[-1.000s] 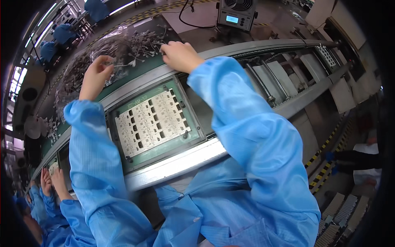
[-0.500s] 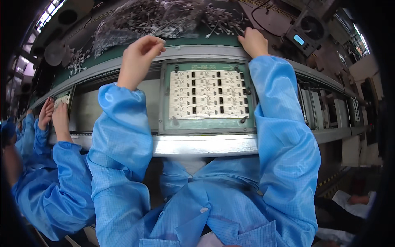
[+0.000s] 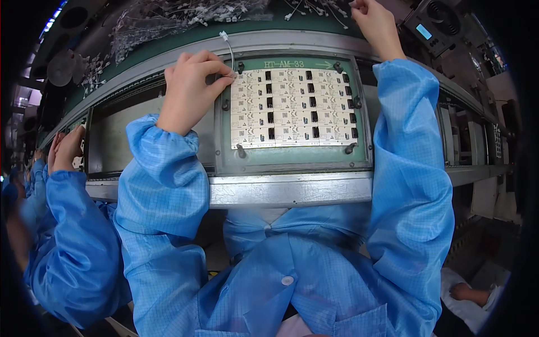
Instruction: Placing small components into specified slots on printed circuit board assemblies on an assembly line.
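My left hand (image 3: 193,87) pinches the lower end of a short white cable (image 3: 232,49). Its fingertips are at the upper left corner of a white circuit board panel (image 3: 290,108), and the cable's white plug stands up beyond them. The panel lies on a green fixture plate (image 3: 269,158) in a grey frame; black parts stand on it in columns. My right hand (image 3: 379,25) is raised past the frame's far right corner, near loose cables (image 3: 314,7). Its fingers are curled together at the picture's top edge, and whatever they hold is too small to make out.
A bagged heap of white cables (image 3: 163,22) lies on the green surface beyond the rail. A dark device with a fan and lit display (image 3: 424,32) stands far right. The metal rail (image 3: 292,190) runs before me. A co-worker's hand (image 3: 68,147) works at left.
My left hand has come down toward the panel's upper left corner with the cable. My right hand has shifted up and right, away from the frame. The view has shifted too.
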`<state>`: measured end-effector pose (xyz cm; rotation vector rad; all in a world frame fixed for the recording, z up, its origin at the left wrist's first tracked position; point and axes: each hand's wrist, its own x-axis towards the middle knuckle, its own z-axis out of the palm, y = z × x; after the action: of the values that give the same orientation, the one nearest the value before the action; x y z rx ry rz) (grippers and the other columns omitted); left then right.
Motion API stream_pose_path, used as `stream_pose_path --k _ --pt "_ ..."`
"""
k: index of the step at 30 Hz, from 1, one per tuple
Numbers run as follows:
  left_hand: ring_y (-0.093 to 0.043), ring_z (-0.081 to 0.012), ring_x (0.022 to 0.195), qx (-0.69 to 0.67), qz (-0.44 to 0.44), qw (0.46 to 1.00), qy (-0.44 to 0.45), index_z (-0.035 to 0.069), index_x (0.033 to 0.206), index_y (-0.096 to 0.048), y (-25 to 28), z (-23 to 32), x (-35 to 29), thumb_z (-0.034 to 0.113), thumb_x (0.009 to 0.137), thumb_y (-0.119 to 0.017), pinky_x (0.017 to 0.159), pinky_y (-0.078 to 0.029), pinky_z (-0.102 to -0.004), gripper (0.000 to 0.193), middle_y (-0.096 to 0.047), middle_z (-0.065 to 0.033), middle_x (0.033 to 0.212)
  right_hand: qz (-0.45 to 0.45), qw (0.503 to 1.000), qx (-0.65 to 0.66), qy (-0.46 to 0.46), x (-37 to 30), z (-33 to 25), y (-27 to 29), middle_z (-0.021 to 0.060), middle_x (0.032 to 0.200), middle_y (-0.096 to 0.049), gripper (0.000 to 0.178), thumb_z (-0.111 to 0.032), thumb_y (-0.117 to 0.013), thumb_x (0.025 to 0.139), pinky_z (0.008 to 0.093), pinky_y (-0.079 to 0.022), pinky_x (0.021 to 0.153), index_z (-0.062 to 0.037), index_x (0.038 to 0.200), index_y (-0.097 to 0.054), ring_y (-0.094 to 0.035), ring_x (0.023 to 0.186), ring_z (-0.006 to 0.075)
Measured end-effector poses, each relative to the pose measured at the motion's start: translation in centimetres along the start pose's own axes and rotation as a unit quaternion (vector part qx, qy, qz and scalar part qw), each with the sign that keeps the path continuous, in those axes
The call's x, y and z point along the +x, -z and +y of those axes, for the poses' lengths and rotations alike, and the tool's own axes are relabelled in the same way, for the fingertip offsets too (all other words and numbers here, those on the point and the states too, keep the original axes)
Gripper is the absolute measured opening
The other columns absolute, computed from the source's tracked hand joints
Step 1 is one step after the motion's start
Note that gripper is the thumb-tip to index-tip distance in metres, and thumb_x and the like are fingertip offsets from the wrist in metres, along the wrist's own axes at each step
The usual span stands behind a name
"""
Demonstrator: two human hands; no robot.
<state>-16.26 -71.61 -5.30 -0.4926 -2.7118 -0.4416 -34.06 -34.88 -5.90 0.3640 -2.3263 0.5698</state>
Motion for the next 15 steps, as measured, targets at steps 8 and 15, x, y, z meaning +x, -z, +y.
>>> stream_pose_path --k 8,15 --pt "-0.055 -0.0251 0.106 -0.051 -0.012 0.997 0.049 0.015 0.094 -0.079 -0.3 0.2 0.0 0.024 0.087 -0.076 0.094 -0.036 -0.0432 0.012 -0.068 0.0048 0.099 -0.058 0.984 -0.169 -0.006 -2.4 -2.7 -1.8 0.0189 0.093 -0.070 0.025 -0.028 -0.070 0.088 0.0531 -0.052 0.081 -0.0035 0.092 -0.068 -0.068 0.092 0.0406" --pt "-0.054 -0.0262 0.107 -0.029 0.006 0.999 0.043 0.016 0.093 -0.078 -0.4 0.3 -0.7 0.024 0.086 -0.077 0.093 -0.037 -0.0437 0.011 -0.068 0.0047 0.101 -0.099 0.981 -0.163 -0.040 -2.7 -5.6 0.1 0.0192 0.098 -0.072 0.020 -0.020 -0.065 0.088 0.0549 -0.051 0.081 -0.0020 0.096 -0.066 -0.069 0.096 0.0398"
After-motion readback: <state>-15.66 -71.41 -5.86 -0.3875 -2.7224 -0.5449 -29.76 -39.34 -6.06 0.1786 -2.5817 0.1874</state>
